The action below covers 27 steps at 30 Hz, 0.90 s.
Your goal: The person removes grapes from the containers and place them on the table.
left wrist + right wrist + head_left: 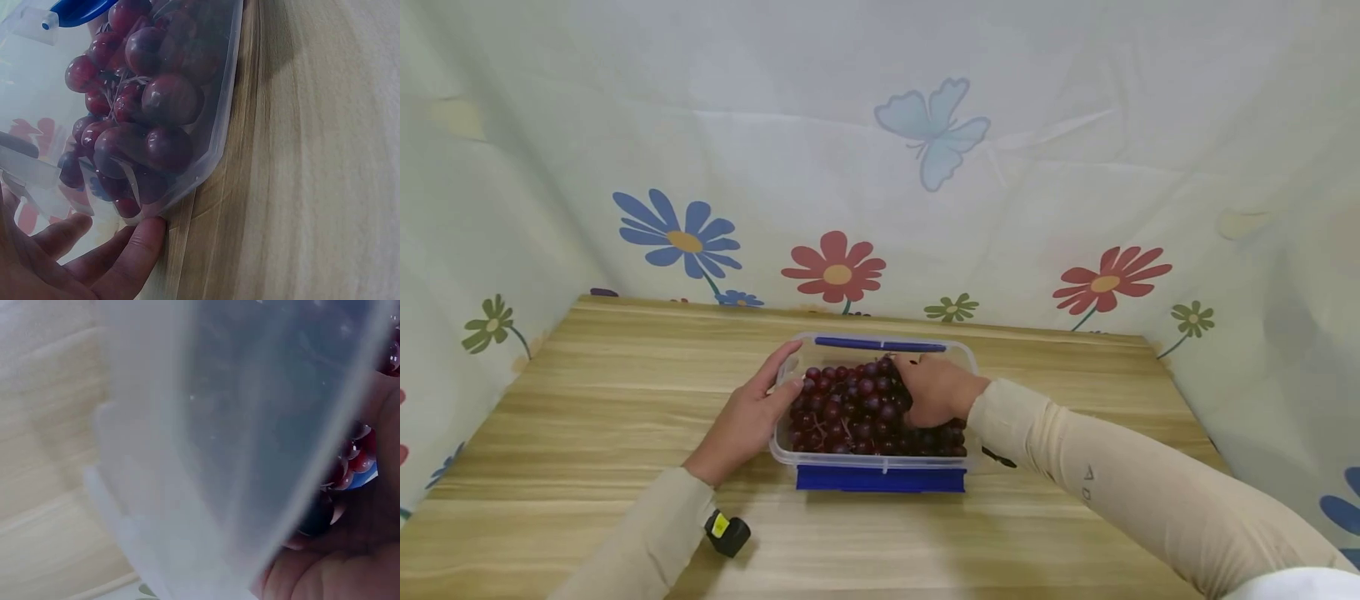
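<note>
A clear plastic container (883,461) with blue clips stands on the table, filled with dark red grapes (850,408) on their stems. At its left end my left hand (748,417) grips the wall, thumb over the rim. In the left wrist view, fingers (134,256) of that hand lie against the outside of the container near its base. My right hand (936,387) reaches inside at the right end, fingers curled down around grapes, their tips hidden. The right wrist view shows a dark grape (317,515) against that hand, behind the blurred container wall (187,506).
The wood-grain table (625,392) runs back to a white cloth (760,158) printed with flowers and a butterfly. Cloth also hangs along both sides. A small black device (727,533) with a yellow label sits at my left wrist.
</note>
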Tool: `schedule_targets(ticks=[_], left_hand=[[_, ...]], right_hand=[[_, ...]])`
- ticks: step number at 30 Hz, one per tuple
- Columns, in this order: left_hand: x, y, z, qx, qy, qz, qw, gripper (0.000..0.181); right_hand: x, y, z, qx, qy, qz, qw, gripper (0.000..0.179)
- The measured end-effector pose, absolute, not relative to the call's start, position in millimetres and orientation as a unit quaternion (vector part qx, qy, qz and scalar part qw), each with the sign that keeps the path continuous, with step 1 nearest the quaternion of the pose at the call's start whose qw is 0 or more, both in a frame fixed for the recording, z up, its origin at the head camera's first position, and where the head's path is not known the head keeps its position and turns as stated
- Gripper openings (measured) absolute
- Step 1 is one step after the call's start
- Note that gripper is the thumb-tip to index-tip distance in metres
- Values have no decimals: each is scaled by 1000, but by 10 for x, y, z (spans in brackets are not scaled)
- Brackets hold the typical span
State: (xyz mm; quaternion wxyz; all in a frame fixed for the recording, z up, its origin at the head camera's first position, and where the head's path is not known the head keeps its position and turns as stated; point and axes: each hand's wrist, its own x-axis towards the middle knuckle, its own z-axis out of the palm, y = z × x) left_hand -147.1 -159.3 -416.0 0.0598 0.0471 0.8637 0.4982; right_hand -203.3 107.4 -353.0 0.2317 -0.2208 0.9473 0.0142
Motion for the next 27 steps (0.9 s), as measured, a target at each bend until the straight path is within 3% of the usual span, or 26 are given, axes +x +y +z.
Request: schedule_targets(ticks=[7, 14, 27], left_hand=[[-1467, -1595, -4172, 43, 864, 497, 64, 54], [-1471, -1598, -4184, 41, 864, 497, 70, 54], [-1481, -1600, -4203, 36, 866, 493, 69, 53]], right_hand=[[-2031, 1096, -3626, -223, 953, -7, 207, 96], [-2005, 1122, -3699, -202, 951, -40, 231, 102], [-1981, 1125, -3706, -213, 955, -57, 199, 103]])
